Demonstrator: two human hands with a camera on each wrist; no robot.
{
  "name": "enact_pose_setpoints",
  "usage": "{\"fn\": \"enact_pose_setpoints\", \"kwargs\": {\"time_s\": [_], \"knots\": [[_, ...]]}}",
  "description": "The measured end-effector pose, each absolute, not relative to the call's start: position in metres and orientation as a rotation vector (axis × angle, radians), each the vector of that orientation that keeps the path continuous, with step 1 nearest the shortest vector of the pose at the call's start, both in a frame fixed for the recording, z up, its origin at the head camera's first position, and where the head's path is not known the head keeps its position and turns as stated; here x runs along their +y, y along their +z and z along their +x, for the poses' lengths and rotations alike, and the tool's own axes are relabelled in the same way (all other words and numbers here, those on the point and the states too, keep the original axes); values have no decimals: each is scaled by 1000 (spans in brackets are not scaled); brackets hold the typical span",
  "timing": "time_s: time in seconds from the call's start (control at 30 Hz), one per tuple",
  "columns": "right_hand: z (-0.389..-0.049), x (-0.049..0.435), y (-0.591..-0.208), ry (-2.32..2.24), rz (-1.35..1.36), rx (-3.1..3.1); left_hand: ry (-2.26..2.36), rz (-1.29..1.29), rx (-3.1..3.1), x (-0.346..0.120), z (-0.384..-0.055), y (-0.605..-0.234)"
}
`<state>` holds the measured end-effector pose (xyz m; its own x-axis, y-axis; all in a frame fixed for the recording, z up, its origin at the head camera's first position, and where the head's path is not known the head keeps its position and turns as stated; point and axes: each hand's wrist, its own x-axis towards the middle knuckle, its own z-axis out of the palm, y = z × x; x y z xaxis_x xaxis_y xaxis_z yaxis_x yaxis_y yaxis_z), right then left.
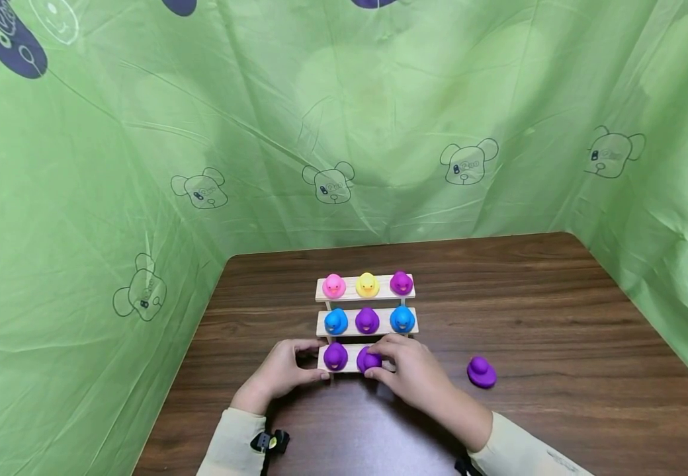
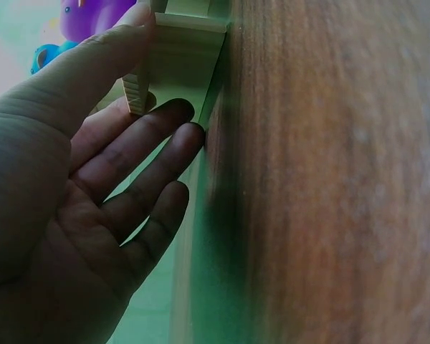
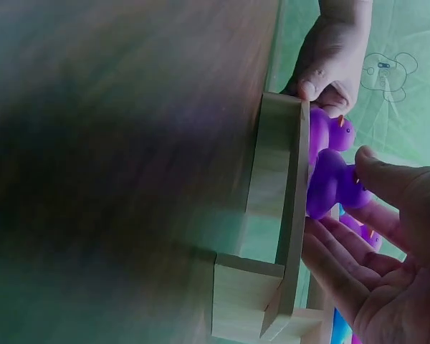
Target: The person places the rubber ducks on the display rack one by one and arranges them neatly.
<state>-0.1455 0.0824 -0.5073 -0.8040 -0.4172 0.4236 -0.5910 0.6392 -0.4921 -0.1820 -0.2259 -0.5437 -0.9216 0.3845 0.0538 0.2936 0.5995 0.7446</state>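
Note:
A wooden three-tier stand holds rubber ducks. My left hand grips the left end of its lowest shelf; in the left wrist view the thumb lies along the board's edge and the other fingers reach behind it. My right hand pinches a purple rubber duck by the head, at the middle of that shelf. In the right wrist view the pinched duck sits close against the board, beside another purple duck at the left end. The board's right end is hidden by my right hand in the head view.
The middle shelf carries a blue duck, a purple one and another blue one. On the top shelf stand a pink duck, a yellow duck and a purple one. One loose purple duck lies on the brown table, right of my right hand.

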Motion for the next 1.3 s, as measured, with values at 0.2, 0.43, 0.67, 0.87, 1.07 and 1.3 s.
{"fn": "enact_pose_setpoints", "kwargs": {"time_s": [0.2, 0.43, 0.67, 0.87, 1.07, 1.3], "knots": [[-147, 77, -502, 852, 814, -2619, 1240, 579, 2698, -226, -183, -543], [-150, 70, -497, 770, 798, -2651, 1246, 578, 2695, -226, -183, -543], [-152, 66, -498, 691, 799, -2668, 1227, 574, 2710, -226, -183, -543], [-151, 64, -498, 662, 792, -2671, 1223, 572, 2709, -225, -182, -543], [-151, 63, -500, 647, 790, -2672, 1231, 571, 2700, -225, -183, -544], [-152, 64, -501, 655, 794, -2663, 1250, 584, 2687, -225, -182, -543]]}}
